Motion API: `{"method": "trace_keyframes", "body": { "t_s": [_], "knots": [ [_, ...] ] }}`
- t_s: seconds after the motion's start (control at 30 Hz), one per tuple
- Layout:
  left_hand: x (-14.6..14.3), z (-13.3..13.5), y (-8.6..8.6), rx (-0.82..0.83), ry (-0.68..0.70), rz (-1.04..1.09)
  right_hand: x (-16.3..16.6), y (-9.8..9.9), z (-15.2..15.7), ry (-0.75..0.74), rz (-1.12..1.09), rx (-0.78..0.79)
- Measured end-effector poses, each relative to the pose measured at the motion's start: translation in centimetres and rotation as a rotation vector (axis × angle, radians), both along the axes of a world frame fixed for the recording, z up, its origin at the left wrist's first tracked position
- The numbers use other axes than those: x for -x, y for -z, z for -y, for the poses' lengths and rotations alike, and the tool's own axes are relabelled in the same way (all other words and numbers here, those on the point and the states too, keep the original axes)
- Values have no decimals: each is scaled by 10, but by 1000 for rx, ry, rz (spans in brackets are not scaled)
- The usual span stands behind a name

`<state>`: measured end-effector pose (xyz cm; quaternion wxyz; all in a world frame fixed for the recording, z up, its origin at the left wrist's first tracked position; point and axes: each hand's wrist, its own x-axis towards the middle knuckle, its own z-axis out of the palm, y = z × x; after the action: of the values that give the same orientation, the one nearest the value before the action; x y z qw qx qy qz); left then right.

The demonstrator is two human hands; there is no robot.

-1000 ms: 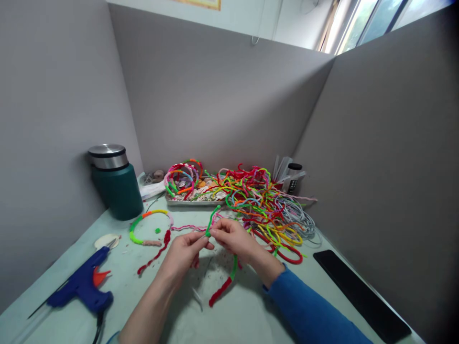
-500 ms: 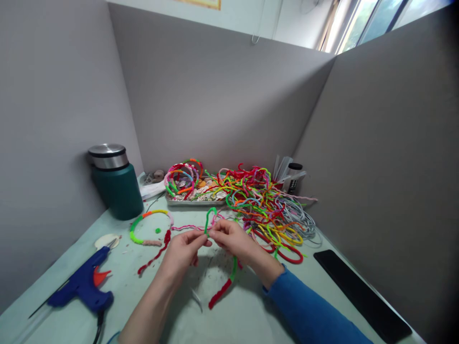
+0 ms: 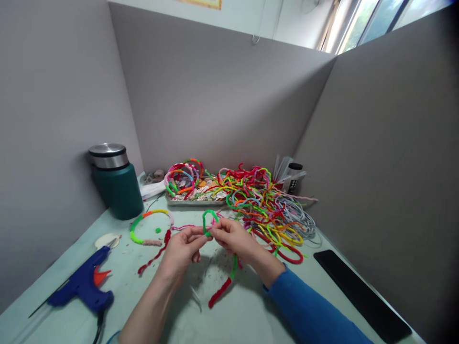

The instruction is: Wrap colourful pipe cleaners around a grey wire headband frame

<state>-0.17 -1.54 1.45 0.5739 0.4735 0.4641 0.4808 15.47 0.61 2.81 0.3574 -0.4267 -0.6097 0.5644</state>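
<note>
Between my hands a green pipe cleaner [image 3: 210, 213] stands bent into a loop, its lower part pinched at the fingertips. My left hand [image 3: 184, 243] grips it from the left with thumb and forefinger. From the right, my right hand [image 3: 231, 235] pinches the same spot. Below my right wrist hangs or lies a strip wrapped in red and green pipe cleaner [image 3: 222, 290]; its upper end is hidden behind the hand. To the left lies a multicoloured wrapped ring [image 3: 134, 230], open at one side, with a dark red twisted end [image 3: 154, 260].
A blue glue gun [image 3: 81, 282] lies at the left, behind it a teal bottle [image 3: 116, 188]. A metal tray [image 3: 193, 203] holds buttons and wrapped rings. Right of it is a heap of pipe cleaners [image 3: 254, 191] with grey cord [image 3: 299, 217]. A black bar [image 3: 358, 291] lies far right.
The green pipe cleaner's loop has become wider and rounder, its free end now brought down to my fingers. Both hands have shifted only slightly.
</note>
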Motion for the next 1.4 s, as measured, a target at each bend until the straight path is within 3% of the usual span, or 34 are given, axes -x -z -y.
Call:
{"method": "trace_keyframes", "body": {
  "t_s": [0.37, 0.7, 1.07, 1.4],
  "knots": [
    [0, -1, 1, -59, -76, -101, 0, 0, 0, 49, 9, 16],
    [2, 1, -2, -11, -12, 34, 0, 3, -1, 19, 15, 23],
    [-1, 1, -2, 64, 14, 45, -3, 5, 0, -28, 18, -22],
    [0, -1, 1, -52, -8, -73, -1, 2, 0, -4, 24, 4]
  ]
}}
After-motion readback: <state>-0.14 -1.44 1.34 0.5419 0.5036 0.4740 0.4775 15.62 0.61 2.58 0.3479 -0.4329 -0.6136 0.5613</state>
